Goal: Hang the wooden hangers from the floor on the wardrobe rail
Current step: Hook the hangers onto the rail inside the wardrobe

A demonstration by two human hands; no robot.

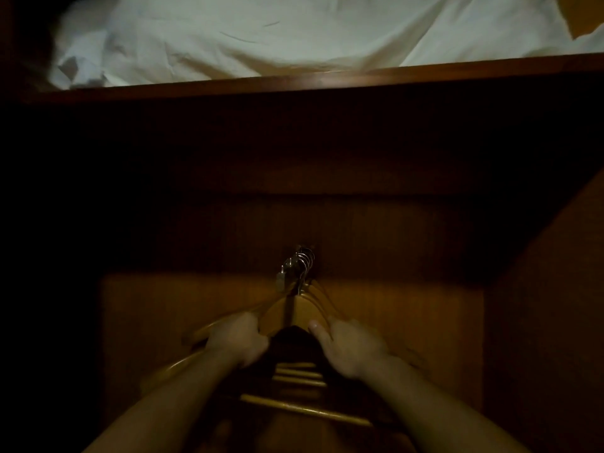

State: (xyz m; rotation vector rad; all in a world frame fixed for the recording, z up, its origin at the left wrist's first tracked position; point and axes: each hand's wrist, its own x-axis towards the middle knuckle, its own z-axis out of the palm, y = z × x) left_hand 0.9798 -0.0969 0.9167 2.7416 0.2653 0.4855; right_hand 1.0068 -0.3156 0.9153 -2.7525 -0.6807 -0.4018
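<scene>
A bunch of several wooden hangers [302, 310] is held up inside a dim wooden wardrobe, their metal hooks [302, 261] clustered together near the dark space where the rail would be; the rail itself is too dark to make out. My left hand [240, 341] grips the left shoulders of the hangers. On the right shoulders, my right hand [348, 348] is closed with its thumb resting on the front hanger. The hangers' lower bars [304, 410] show between my forearms.
A wooden shelf [327, 80] crosses above, with white bedding [261, 34] piled on it. The wardrobe's back panel [163, 305] lies behind the hangers and a side wall [549, 305] rises on the right. The left side is black.
</scene>
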